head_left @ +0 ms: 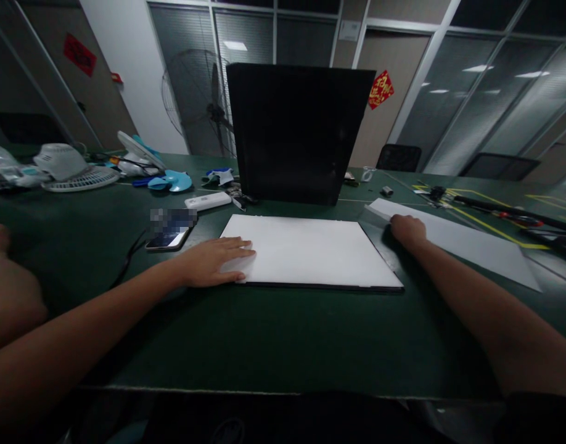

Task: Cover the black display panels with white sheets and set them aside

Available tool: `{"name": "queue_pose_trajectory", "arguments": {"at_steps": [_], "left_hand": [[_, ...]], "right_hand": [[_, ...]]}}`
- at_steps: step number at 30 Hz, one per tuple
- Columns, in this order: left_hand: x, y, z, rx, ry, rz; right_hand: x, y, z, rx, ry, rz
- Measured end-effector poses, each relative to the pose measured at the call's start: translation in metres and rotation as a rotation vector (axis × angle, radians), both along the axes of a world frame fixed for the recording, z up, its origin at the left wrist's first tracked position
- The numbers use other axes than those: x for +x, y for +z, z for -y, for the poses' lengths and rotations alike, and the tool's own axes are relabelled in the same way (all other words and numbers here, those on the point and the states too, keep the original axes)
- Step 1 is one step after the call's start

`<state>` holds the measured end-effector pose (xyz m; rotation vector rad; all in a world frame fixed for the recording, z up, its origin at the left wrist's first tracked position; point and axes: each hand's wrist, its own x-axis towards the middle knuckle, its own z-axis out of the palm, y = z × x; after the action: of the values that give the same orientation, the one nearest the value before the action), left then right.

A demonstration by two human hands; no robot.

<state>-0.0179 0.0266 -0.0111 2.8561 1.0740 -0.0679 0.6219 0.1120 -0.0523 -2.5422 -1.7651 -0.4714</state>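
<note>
A flat rectangular panel (306, 253) with a bright white face and thin dark edges lies on the green table in front of me. My left hand (222, 262) rests flat on its left part, fingers spread. Off to the right is a long white sheet (468, 250), lying at a slant on the table. Its far left end is in my right hand (407, 231), whose fingers are curled closed at the edge; the fingertips are partly hidden. Behind the panel stands a large black screen-like board (301, 135), upright.
Left of the panel are a phone (172, 231) and a white oblong device (208, 201). Fan parts (82, 172) and blue fan blades (172, 181) lie farther left. Another person's arm (12, 290) rests at the left edge. Tools and cables (500, 213) lie far right.
</note>
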Motion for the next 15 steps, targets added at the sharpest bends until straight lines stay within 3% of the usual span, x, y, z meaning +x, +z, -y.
{"name": "queue_pose_trajectory", "arguments": {"at_steps": [15], "left_hand": [[-0.001,-0.002,-0.001,0.015,-0.008,-0.015]], "right_hand": [[-0.026,0.01,0.015,0.075,-0.034,-0.039]]}}
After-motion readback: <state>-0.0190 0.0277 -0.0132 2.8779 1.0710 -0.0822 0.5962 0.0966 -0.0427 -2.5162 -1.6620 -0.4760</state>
